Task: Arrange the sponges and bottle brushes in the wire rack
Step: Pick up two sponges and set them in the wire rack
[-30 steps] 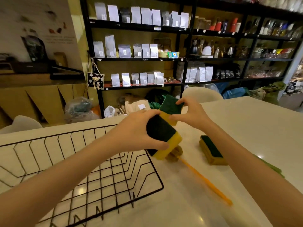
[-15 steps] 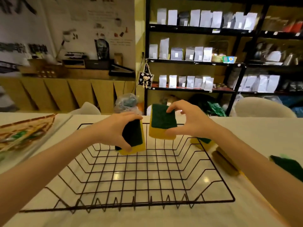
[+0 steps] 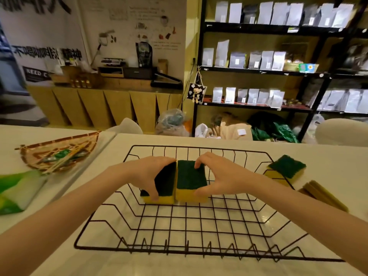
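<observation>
The left hand point(image 3: 148, 176) is gripping one sponge point(image 3: 162, 186) and the right hand point(image 3: 221, 179) is gripping a second point(image 3: 191, 181), both standing side by side and touching, inside the rack point(image 3: 199, 253). A third sponge point(image 3: 285, 169) is lying on the table point(image 3: 328, 156), just right of the rack.

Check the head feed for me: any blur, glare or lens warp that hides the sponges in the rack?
Head view: both held sponges, left and right, and the wire rack read sharp. Motion blur smears the shelf bags and the woven tray. Small ceiling-light glare spots the table through the rack floor. Wide-angle warp bows the rack rim and stretches the forearms.
</observation>
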Demonstrator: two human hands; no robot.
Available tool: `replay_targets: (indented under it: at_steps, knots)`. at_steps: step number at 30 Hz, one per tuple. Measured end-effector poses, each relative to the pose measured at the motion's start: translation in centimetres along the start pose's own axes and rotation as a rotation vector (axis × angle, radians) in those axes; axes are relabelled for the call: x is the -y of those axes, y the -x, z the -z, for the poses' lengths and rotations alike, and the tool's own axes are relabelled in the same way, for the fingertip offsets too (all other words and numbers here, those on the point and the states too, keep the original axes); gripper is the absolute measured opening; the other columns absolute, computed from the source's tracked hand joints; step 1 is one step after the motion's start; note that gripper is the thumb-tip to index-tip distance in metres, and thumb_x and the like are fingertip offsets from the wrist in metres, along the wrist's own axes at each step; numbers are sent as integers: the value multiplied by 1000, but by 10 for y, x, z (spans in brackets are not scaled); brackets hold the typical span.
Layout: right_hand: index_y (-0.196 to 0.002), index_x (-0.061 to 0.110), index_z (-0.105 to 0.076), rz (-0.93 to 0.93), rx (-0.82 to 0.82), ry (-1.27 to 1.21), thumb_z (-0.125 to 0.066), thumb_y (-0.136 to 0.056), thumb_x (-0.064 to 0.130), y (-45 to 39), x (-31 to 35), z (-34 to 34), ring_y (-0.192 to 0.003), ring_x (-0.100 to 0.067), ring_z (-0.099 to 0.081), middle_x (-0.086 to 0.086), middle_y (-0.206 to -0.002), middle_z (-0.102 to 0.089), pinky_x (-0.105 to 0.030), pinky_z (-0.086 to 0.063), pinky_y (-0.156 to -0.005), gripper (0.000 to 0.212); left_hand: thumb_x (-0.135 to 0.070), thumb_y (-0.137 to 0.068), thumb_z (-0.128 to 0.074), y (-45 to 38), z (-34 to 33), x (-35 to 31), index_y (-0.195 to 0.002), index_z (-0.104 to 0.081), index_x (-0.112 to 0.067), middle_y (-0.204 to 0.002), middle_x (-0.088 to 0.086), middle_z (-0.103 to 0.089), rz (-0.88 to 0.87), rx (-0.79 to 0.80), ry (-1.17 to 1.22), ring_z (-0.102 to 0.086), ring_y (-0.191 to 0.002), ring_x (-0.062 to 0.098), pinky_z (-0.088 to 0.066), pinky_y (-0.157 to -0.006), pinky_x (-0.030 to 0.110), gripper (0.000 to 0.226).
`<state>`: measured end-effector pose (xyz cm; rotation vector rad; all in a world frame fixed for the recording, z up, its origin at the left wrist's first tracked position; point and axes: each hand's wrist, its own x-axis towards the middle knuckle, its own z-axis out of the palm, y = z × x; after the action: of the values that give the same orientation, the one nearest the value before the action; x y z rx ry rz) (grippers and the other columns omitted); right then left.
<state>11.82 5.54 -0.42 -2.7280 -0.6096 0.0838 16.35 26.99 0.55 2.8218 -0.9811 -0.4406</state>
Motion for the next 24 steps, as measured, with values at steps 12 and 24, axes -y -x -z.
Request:
replay_targets:
  at_steps: [12, 24]
  knots:
    - [-120, 23, -40, -22, 33, 30, -68, -73, 48, 0, 1, -17, -94, -10, -45, 0, -124, -43, -15, -40, -68, 61, -22, -69, -74, 3, -7, 4, -143, -10, -21, -147, 0, -26, 34, 15, -56, -33, -128, 19, -41, -94, 27, 97]
    - [-131, 20, -35, -9, 51, -9, -61, -80, 48, -1, 11, -25, -115, -15, -45, -1, -137, -38, -28, -49, -89, 63, -33, -66, -73, -3, -8, -6, -140, -24, -18, -141, 7, -33, 60, 17, -298, -31, -127, 24, -43, -102, 39, 90]
